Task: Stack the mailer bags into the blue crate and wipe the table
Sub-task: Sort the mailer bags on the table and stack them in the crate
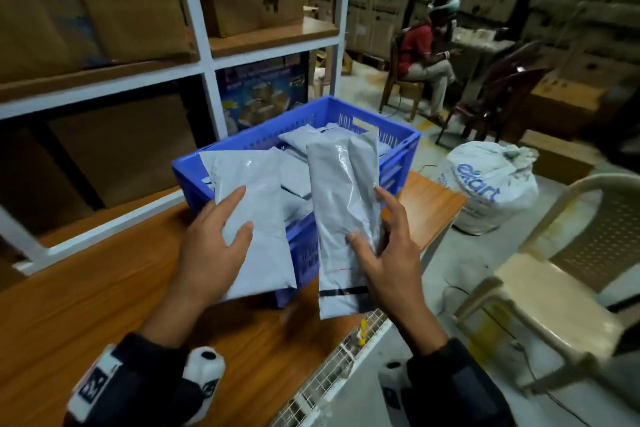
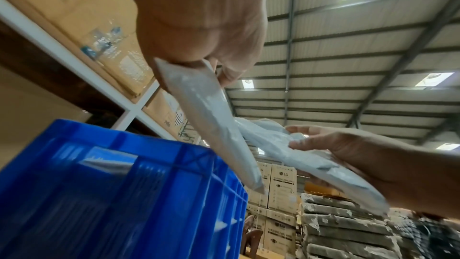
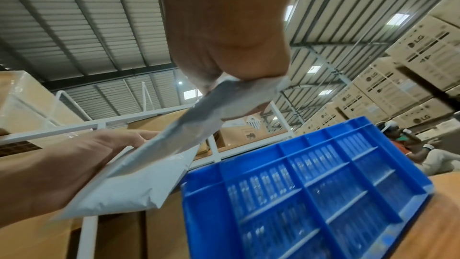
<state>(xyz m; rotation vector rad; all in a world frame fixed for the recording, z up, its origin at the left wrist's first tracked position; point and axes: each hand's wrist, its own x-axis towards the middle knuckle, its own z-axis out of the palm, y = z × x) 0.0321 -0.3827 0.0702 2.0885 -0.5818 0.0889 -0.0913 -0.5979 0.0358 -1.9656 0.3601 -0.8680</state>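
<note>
While both of my hands are full, what matters is where the open-topped blue plastic crate with slotted walls [image 1: 363, 135] lies: directly ahead of them, its near corner under the two bags. My left hand [image 1: 211, 246] grips a flat grey plastic mailer bag [image 1: 252, 218] by its lower half, thumb on top and fingers beneath. My right hand [image 1: 388, 253] grips a narrower, crumpled grey mailer bag with a black seal strip [image 1: 343, 211] the same way. Both bags run lengthwise away from me, far ends already over the crate, near ends hanging over the brown wooden table [image 1: 86, 305]. More grey mailers [image 1: 304, 142] lie inside, beyond my fingertips. Neither hand looks clearly nearer; I judge the next move to be a short push forward and down, laying each bag flat along the crate's length.
</note>
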